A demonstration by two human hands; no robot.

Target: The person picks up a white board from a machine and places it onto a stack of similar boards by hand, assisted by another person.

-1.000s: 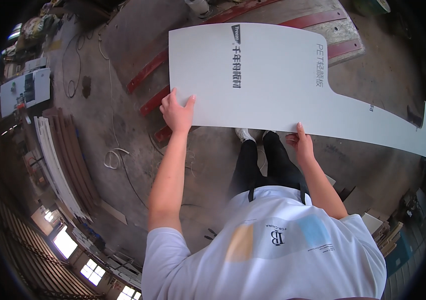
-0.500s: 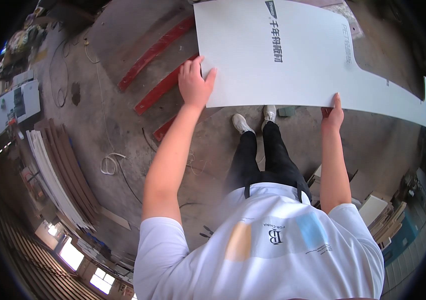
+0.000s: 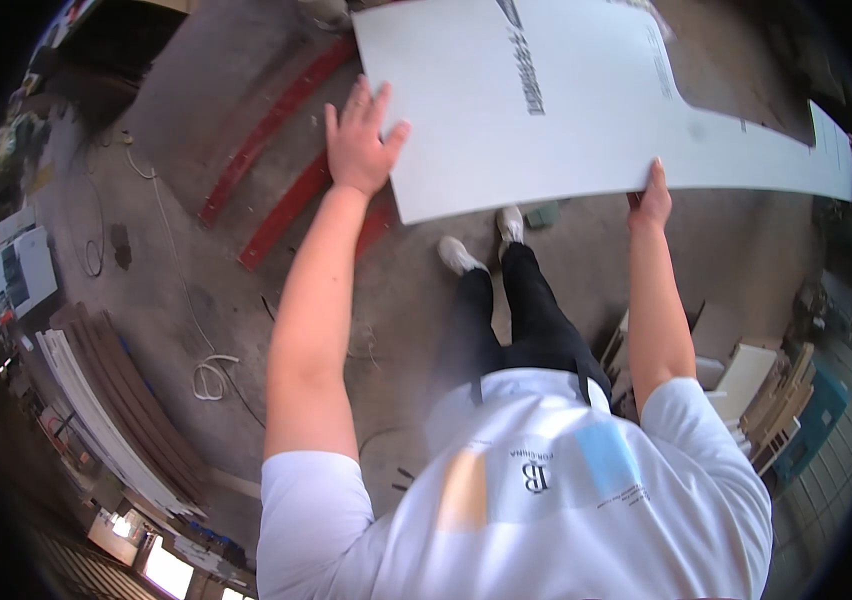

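Brown boards (image 3: 133, 398) lie near a white cable (image 3: 216, 360).

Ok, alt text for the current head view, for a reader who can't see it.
A large, notched white panel is gripped at its near edge by the right hand, thumb on top, while the left hand is spread at its left edge. Red bars show left of the panel.

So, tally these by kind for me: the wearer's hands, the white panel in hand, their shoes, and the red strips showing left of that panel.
Hands: 2 (left hand, right hand)
White panel: 1
Shoes: 2
Red strips: 3
Total: 8
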